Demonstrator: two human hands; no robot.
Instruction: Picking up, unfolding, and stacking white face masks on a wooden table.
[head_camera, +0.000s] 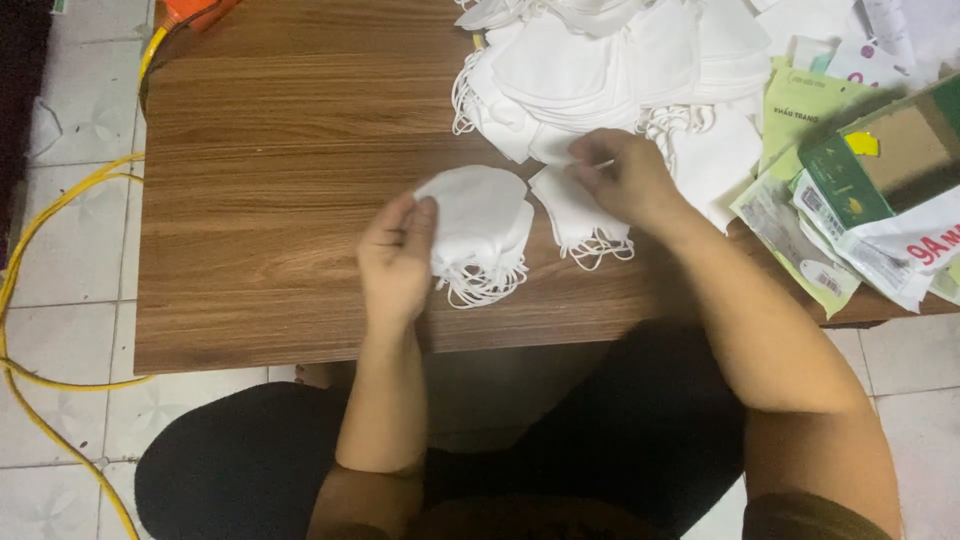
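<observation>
Left hand (397, 262) curls in a loose grip, while right hand (625, 178) pinches, fingers bent.

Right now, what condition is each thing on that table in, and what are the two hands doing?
Left hand: gripping the edge of the small stack.
Small stack of white masks: folded flat, ear loops hanging loose.
Right hand: pinching a mask at the pile's edge.
Single mask: flat beside the stack.
Big mask pile: heaped, untidy.
Printed packets: scattered, overlapping.
Wooden table: upright.
</observation>
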